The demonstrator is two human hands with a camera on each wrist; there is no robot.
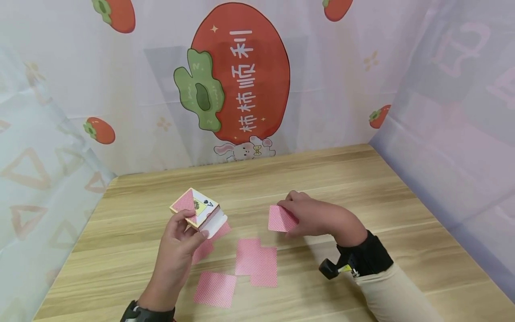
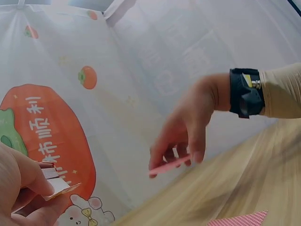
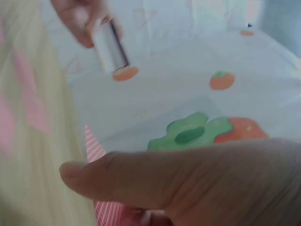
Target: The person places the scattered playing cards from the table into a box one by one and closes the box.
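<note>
My left hand (image 1: pixel 181 241) grips a card box (image 1: pixel 197 208) with its flap (image 1: pixel 215 224) folded open. An ace of spades is printed on the box's face, and card edges show inside its mouth in the left wrist view. Over on the right, my right hand (image 1: pixel 315 215) pinches a red-patterned playing card (image 1: pixel 279 219) between thumb and fingers. In the left wrist view that card (image 2: pixel 169 165) is held up off the table, nearly flat. Two overlapping cards (image 1: pixel 256 261) lie face down between the hands. Another card (image 1: pixel 215 289) lies nearer me.
More face-down cards (image 1: pixel 203 251) lie partly hidden under the left hand and box. The wooden table (image 1: pixel 402 223) ends at a printed cloth (image 1: pixel 322 89) behind and on both sides. A black band with a small camera (image 1: pixel 329 269) is on the right wrist.
</note>
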